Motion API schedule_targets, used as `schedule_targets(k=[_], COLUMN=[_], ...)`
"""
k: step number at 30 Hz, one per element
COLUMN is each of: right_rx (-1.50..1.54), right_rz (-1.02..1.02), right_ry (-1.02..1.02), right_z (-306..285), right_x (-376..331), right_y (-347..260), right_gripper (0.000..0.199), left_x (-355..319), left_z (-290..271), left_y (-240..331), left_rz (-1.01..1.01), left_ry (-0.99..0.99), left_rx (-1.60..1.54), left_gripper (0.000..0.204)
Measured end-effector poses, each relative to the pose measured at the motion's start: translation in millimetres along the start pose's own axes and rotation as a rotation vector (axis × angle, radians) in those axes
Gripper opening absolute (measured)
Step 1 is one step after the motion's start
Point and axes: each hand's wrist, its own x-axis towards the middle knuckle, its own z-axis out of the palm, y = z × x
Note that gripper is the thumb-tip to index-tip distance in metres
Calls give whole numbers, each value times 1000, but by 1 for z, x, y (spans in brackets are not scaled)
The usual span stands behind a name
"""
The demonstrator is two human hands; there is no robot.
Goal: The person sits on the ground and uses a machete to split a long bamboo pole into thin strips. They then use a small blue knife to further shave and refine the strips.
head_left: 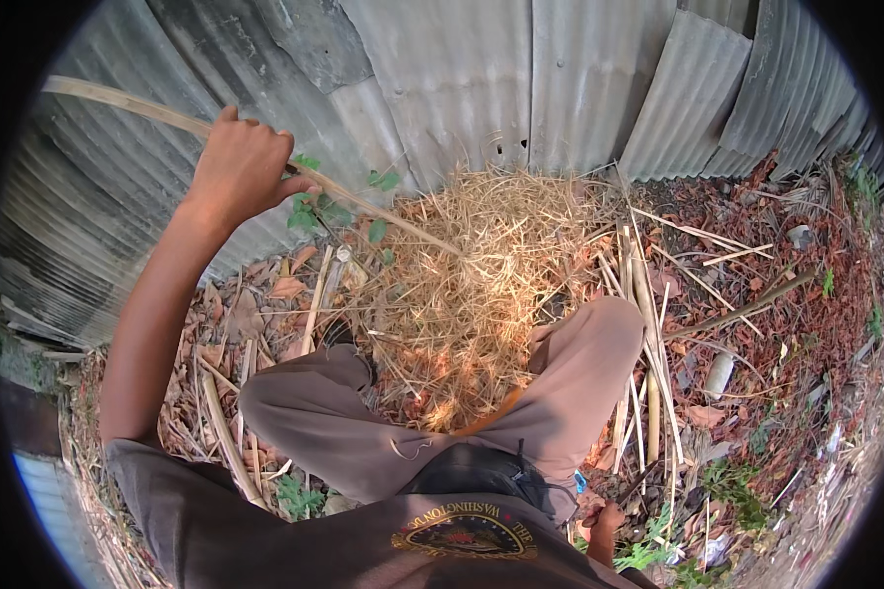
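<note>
My left hand [241,167] is raised at the upper left, fingers wrapped round a long, pale bamboo strip [363,204]. One end of the strip reaches past the hand toward the metal wall; the other slants down to the pile of straw-coloured shavings [481,250] in front of me. Low on the right, beside my hip, my right hand [604,518] is partly in view with its fingers curled. What it grips, if anything, cannot be made out. A dark, thin piece [640,479] lies close to it. My bent legs [589,353] flank the near part of the pile.
A corrugated metal wall [462,88] stands just beyond the pile. Split bamboo strips [648,344] lie to the right, with more bamboo pieces [224,432] on the left. Dry leaves cover much of the ground. A pale cylinder [719,375] lies at right; green leaves [314,206] grow near the wall.
</note>
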Motion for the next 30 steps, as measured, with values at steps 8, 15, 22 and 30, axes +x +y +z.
schedule_targets(k=[8,15,22,30], right_rx=[116,217,61,-228], right_rz=[-337,-823,-800,-709], right_ry=[-221,-307,-976,-1183], right_z=[45,129,249,283], right_x=[-129,-268,-366,-372], right_y=[-144,-277,-260,-193], right_gripper=[12,36,38,45], left_x=[21,37,32,25], left_z=[81,92,79,70], left_y=[-34,78,124,41], left_rz=[184,615,581,7], left_ry=[1869,1004,933,1526], left_rx=[-30,-2181,-2511,-2418], left_gripper=[93,85,32,25])
